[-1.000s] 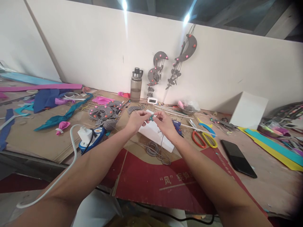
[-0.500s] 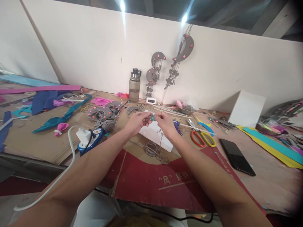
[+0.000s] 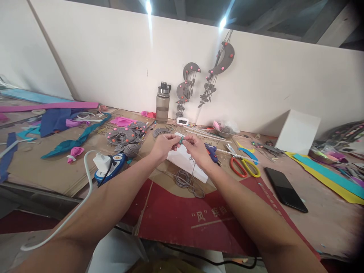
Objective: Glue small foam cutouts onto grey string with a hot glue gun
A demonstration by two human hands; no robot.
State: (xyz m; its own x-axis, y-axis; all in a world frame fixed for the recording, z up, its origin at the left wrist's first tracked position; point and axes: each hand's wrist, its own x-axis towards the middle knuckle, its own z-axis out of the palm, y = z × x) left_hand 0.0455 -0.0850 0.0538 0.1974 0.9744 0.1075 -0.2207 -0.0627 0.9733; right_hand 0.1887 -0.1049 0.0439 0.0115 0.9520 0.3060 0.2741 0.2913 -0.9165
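Observation:
Between the fingertips of both hands is a small green piece (image 3: 181, 140), too small to name further. My left hand (image 3: 165, 146) pinches it from the left, fingers closed. From the other side my right hand (image 3: 196, 149) closes thumb and fingers on it. Grey cord (image 3: 194, 163) hangs below my right hand toward a loose coil of grey cord (image 3: 183, 179) on the cardboard. Under the hands lies a white board (image 3: 187, 163). A blue glue gun (image 3: 211, 152) rests just right of my right hand.
Scissors with red and yellow handles (image 3: 245, 167) and a black phone (image 3: 285, 189) lie to the right. A water bottle (image 3: 162, 104) stands at the back. A power strip (image 3: 110, 168) with a white cable is left; grey moon-shaped hangings (image 3: 224, 60) hang on the wall.
The fingers of both hands have shifted slightly around the small piece, and more of its green now shows. My right hand has moved a little left, uncovering more of the glue gun.

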